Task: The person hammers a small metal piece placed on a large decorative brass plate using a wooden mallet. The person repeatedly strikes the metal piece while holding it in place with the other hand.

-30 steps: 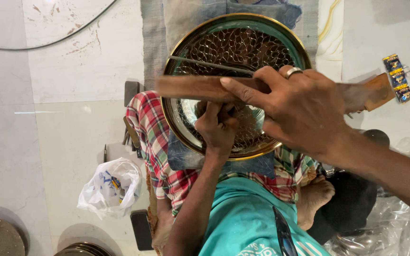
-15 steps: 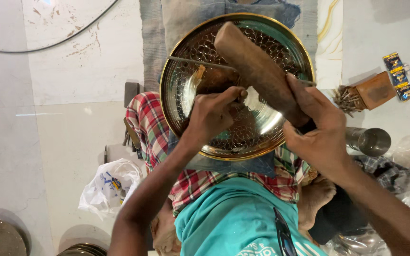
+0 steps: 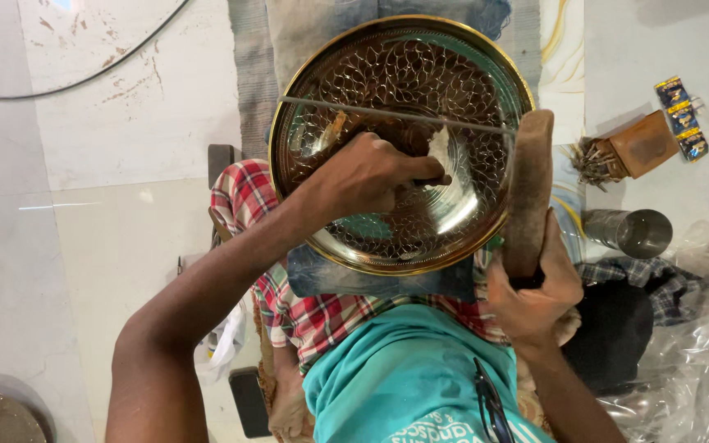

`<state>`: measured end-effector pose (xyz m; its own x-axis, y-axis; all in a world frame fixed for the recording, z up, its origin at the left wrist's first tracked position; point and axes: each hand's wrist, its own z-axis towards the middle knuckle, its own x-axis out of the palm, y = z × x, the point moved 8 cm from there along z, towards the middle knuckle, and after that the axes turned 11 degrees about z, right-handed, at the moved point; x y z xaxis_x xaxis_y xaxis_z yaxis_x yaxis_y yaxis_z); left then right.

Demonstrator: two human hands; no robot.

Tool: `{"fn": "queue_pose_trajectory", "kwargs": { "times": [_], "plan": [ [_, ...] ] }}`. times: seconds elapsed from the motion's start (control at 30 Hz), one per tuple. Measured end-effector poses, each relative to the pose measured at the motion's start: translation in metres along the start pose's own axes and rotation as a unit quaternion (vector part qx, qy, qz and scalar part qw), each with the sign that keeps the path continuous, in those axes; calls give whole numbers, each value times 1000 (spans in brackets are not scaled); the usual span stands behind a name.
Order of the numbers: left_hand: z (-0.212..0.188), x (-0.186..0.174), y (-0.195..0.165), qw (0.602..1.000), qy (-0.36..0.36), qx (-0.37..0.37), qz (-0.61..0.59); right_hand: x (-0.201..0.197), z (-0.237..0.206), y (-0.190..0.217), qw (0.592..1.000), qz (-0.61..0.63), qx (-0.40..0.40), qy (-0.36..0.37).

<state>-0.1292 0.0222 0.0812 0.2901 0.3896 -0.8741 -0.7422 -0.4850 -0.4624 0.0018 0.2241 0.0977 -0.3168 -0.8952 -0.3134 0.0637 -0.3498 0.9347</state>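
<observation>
A round brass plate (image 3: pixel 346 90) with a leaf pattern hammered into it rests on my lap over blue cloth. My left hand (image 3: pixel 371 174) lies inside the plate, closed on a small metal punch whose tip touches the plate's middle. My right hand (image 3: pixel 532 289) grips the lower end of a brown wooden mallet (image 3: pixel 529 180), held upright beside the plate's right rim. A thin metal rod (image 3: pixel 387 113) lies across the upper part of the plate.
A steel cup (image 3: pixel 633 232) lies on the floor to the right. Behind it stand a brown box with small metal tools (image 3: pixel 629 148) and coloured packets (image 3: pixel 681 116). Clear plastic (image 3: pixel 699 353) is at the lower right, a white bag (image 3: pixel 221 343) at my left knee, a cable (image 3: pixel 84 78) at top left.
My right hand has swung the mallet off the plate, from lying slanted across it to standing beside its right rim. My left hand stays in the plate on the punch.
</observation>
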Motion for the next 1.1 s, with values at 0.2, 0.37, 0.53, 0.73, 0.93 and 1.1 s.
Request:
{"fn": "queue_pose_trajectory", "kwargs": {
  "times": [0.2, 0.37, 0.53, 0.73, 0.93, 1.1],
  "plan": [
    [-2, -4, -8, 999, -33, 29, 2, 8, -16, 10, 995, -41, -85, 23],
    [-7, 9, 1, 1000, 2, 9, 24, 11, -15, 8, 996, -12, -74, 48],
    [-12, -5, 11, 995, -80, -57, 2, 13, -19, -12, 998, 4, 25, 53],
    [7, -11, 3, 1000, -13, 7, 5, 8, -36, -33, 991, 57, 105, 67],
    [18, -13, -2, 996, 61, 64, 21, -3, -45, -28, 995, -39, 91, 30],
    [16, -14, -7, 994, 16, 107, 17, -11, -41, -18, 998, -15, 32, -47]
  ]
}}
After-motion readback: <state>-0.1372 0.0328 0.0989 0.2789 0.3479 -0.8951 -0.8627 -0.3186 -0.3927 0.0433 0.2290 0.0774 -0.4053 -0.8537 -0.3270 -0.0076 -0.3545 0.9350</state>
